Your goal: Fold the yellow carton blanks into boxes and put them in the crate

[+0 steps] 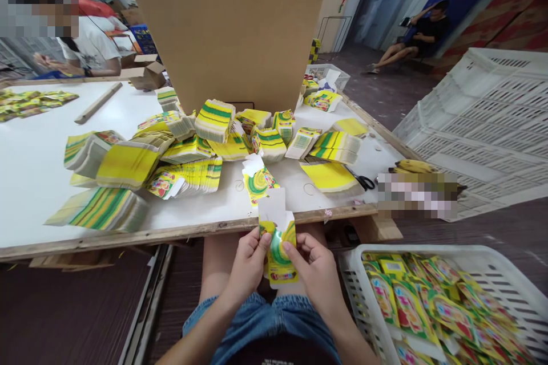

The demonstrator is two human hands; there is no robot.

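A yellow and green printed carton (281, 256) with white flaps at its top is held upright over the lap, just below the table's front edge. My left hand (252, 259) pinches its left side, thumb on the front. On the right side, my right hand (314, 262) grips it with the thumb pressed on the printed face. Another printed carton (257, 183) lies on the white table (214, 205) just beyond. Behind it spread several stacks of flat yellow cartons (214, 120).
A white basket (363, 291) of filled-looking yellow packs stands at the lower right. Black scissors (365, 182) and bananas (413, 167) are at the table's right edge. A large cardboard box (226, 28) rises behind the stacks. White crates (483, 125) stand right; two people are farther back.
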